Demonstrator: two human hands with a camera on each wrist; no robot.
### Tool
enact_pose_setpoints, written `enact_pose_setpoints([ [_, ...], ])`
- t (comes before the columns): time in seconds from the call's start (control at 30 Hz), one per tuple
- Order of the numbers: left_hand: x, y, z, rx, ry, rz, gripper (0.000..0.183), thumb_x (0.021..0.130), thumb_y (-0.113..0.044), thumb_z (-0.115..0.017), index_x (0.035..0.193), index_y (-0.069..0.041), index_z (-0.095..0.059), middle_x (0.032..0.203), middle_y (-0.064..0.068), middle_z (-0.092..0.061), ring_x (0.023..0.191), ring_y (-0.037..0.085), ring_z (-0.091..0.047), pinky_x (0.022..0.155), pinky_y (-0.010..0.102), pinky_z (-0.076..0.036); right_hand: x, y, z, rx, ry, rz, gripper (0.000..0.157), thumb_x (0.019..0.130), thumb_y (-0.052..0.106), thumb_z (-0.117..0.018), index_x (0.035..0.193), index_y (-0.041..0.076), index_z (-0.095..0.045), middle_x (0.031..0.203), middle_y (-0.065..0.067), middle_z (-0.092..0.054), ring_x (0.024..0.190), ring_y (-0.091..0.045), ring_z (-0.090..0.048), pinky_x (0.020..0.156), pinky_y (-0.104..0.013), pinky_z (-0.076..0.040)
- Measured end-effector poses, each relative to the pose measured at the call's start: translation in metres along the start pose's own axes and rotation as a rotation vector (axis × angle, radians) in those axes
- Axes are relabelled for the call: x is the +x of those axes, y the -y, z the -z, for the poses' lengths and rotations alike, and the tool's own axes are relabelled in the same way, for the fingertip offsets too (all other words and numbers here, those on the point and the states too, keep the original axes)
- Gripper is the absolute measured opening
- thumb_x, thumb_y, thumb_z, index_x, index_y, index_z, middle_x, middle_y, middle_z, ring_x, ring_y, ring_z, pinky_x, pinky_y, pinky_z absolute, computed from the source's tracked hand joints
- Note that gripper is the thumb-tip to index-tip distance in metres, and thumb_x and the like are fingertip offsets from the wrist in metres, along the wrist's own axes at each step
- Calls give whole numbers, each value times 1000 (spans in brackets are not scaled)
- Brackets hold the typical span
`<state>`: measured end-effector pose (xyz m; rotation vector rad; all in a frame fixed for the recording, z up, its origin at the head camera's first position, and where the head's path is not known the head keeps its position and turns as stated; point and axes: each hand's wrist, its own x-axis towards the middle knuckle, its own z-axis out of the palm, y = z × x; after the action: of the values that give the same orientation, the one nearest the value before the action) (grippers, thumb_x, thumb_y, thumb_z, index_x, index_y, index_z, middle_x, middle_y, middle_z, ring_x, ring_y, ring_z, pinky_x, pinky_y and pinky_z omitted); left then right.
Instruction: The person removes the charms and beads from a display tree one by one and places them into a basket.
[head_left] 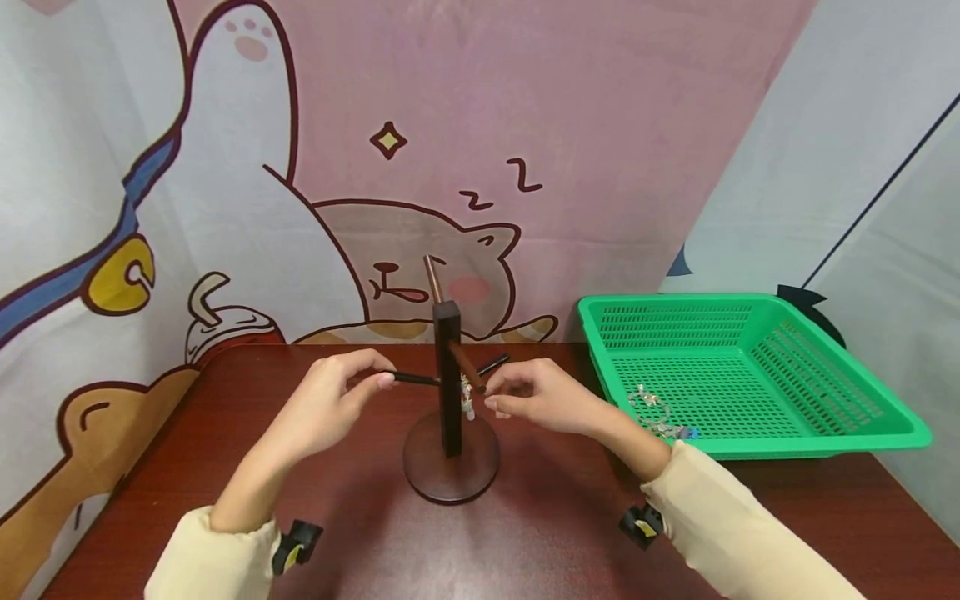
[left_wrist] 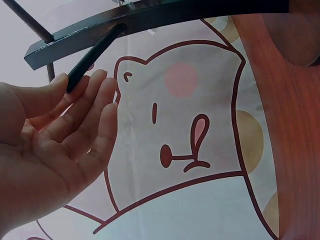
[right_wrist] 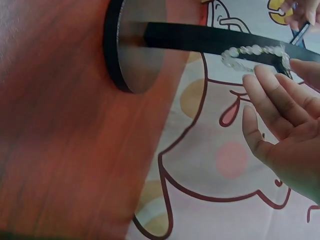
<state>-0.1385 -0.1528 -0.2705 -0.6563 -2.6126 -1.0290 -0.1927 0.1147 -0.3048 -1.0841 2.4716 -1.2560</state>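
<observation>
A dark wooden jewelry stand [head_left: 448, 383] with a round base [head_left: 451, 467] and several pegs stands on the table. My left hand [head_left: 333, 400] pinches the end of the black left peg [head_left: 414, 378] between thumb and fingers; its other fingers are loosely bent in the left wrist view. At the end of a brown peg [head_left: 467, 367], the thumb and index finger of my right hand [head_left: 547, 396] come together. A clear beaded bracelet [right_wrist: 240, 51] hangs from the stand close to those fingertips, which partly hide where it loops over.
On the right is a green plastic basket [head_left: 847, 446] holding several beaded bracelets [head_left: 663, 425] in its near left corner. Behind the red-brown table [head_left: 337, 517] hangs a cartoon-printed cloth [head_left: 600, 167]. Each wrist wears a small black device.
</observation>
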Motion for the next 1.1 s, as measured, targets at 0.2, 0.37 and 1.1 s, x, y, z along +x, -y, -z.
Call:
enact_pose_setpoints([
  [0.2,3,1,0,1,-4,9,6,87,-3,-59,87,-5,-65,79,2,-64,70,14,-53,65,33,-43,3,-4,-14,14,-14,16,12,86,17,-64,93,9,-68,87,2,-67,79,-8,-59,70,-28,-47],
  [0.37,3,1,1,-5,-3,21,6,87,-4,-60,87,-5,-66,80,3,-64,69,14,-53,63,33,-42,5,-6,-22,56,8,44,10,85,13,-64,92,5,-66,76,-1,-65,69,-10,-60,62,-25,-48],
  [1.1,2,2,0,-11,-6,49,6,87,-5,-60,86,-8,-66,78,0,-64,71,14,-56,64,33,-43,7,-2,-26,58,21,70,12,89,13,-59,82,6,-64,71,-7,-66,66,-17,-63,62,-26,-49],
])
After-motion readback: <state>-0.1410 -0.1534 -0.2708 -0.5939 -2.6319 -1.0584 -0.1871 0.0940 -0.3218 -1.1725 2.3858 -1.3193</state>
